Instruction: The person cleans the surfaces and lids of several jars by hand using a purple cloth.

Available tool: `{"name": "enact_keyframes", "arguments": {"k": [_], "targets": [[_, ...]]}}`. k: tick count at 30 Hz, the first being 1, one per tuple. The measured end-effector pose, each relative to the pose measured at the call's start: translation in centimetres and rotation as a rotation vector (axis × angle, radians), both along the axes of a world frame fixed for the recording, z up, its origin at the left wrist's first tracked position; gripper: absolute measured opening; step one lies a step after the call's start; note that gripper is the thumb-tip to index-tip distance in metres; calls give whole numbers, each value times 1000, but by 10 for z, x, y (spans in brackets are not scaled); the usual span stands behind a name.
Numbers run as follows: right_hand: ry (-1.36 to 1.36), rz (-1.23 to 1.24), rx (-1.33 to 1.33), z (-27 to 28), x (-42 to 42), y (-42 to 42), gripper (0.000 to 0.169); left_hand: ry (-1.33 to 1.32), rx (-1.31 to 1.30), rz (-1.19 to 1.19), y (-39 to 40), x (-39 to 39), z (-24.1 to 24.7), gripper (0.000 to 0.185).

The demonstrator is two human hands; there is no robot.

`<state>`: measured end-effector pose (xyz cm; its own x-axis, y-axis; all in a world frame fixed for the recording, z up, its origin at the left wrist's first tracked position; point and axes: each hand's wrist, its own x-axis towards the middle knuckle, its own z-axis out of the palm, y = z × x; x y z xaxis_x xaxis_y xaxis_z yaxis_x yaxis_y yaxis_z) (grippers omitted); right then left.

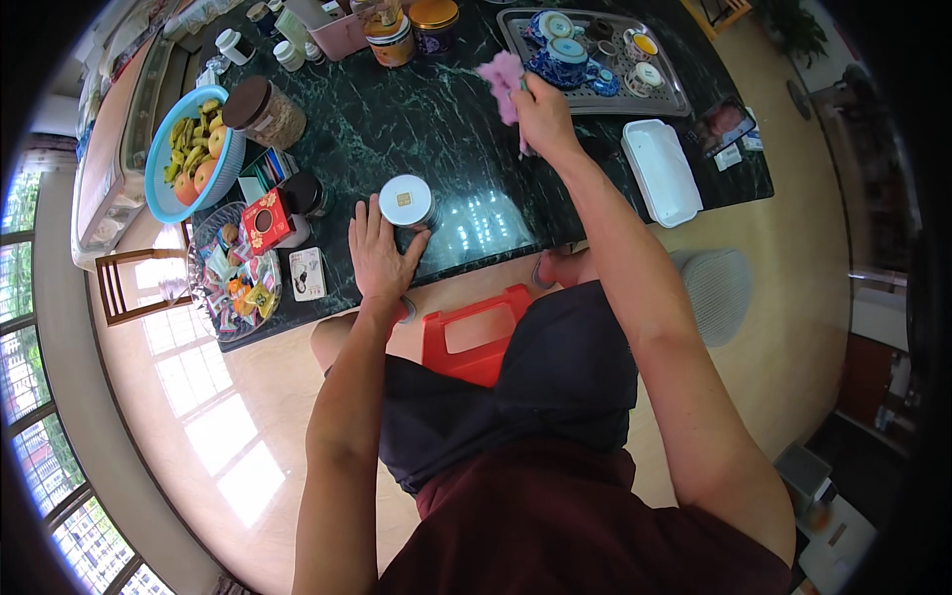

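My left hand [378, 256] lies palm down on the dark green marble-patterned table [349, 119], fingers spread. Its thumb and fingers lie around the near left side of a round canister [407, 201] with a white lid; the hand does not grip it. My right hand [547, 115] reaches farther out, closed on a pink fluffy duster [502, 78]. The fist hides the part it grips. Just beyond that hand, a metal tray [595, 105] carries blue-and-white teapots [563, 63] and several small cups [643, 78], some turned upside down.
A blue basket of fruit [158, 195], a brown-lidded jar [271, 119], a red box [268, 222] and a glass dish of sweets [195, 279] line the left side. At right are a white plastic tray [662, 175] and a phone [721, 126]. A red stool [476, 357] stands between my legs.
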<state>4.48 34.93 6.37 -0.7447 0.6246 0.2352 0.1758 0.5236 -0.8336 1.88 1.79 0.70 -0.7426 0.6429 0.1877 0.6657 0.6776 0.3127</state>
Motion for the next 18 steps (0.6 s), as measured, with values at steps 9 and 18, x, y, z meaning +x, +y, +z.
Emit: {"name": "enact_keyframes", "arguments": {"k": [9, 18], "targets": [[-187, 393, 528, -42, 59, -86, 37, 55, 65, 0, -9, -1, -6, 79], [-264, 344, 556, -75, 79, -107, 63, 55, 107, -31, 4, 2, -1, 70]]}}
